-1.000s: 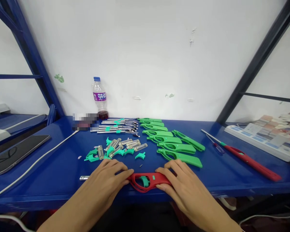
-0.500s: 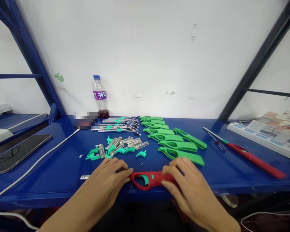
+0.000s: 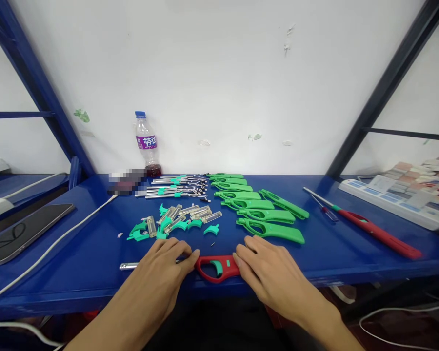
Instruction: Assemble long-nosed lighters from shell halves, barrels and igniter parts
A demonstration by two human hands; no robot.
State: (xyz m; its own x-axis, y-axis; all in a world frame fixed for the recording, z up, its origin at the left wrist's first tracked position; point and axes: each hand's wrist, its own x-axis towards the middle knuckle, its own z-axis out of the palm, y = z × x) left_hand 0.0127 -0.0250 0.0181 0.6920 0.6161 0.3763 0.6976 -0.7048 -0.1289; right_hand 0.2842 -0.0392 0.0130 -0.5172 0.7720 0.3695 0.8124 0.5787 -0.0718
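Observation:
A red long-necked lighter (image 3: 225, 267) with a green trigger lies at the table's front edge between my hands. My left hand (image 3: 164, 268) is closed around its front end, where the metal tube (image 3: 129, 266) sticks out to the left. My right hand (image 3: 269, 273) presses closed on the handle and hides its rear end. Beyond my hands lie green trigger pieces (image 3: 211, 229) mixed with clear fuel tanks (image 3: 175, 217). Several green handle shells (image 3: 270, 230) are laid out in a column behind my right hand. Metal tubes with wires (image 3: 168, 187) lie at the back.
At right lie another red lighter (image 3: 380, 231), a screwdriver (image 3: 329, 213) and a white power strip (image 3: 395, 202). A drink bottle (image 3: 146, 144) stands by the wall. On the left are a phone (image 3: 29, 231) and a white cable (image 3: 76, 231).
My right hand has slid left along the red lighter's handle, closer to the trigger. My left hand keeps its hold at the front end. The view has shifted slightly.

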